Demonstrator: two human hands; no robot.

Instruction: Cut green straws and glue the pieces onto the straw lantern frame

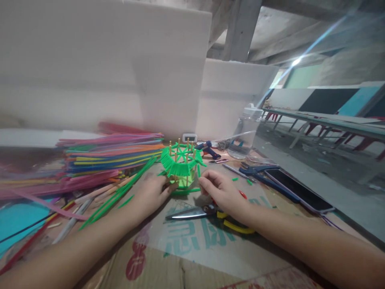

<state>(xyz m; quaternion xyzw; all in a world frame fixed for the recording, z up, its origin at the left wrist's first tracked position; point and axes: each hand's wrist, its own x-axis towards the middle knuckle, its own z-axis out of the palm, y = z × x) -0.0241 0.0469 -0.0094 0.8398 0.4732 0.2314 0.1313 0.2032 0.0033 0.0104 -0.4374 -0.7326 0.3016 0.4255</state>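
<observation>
A small round model (pixel 179 162) of green pipe cleaners and upright wooden sticks stands on the cardboard. Green strips slope outward around its upper rim like a roof edge. My left hand (pixel 153 192) is closed at the model's lower left, its thumb and fingers gripping near the base. To the right of the model, my right hand (pixel 222 190) is pinched, with a short green pipe cleaner piece (pixel 199 171) at its fingertips. Scissors (pixel 192 212) with yellow and red on their handles lie under and in front of my right hand, partly hidden by it.
Bundles of coloured pipe cleaners (pixel 114 158) fill the left side. Behind the model are a glue gun (pixel 210 150), a small white display (pixel 189 138) and a clear water bottle (pixel 244 132). Pliers (pixel 270 180) and a phone (pixel 297 189) lie at the right edge.
</observation>
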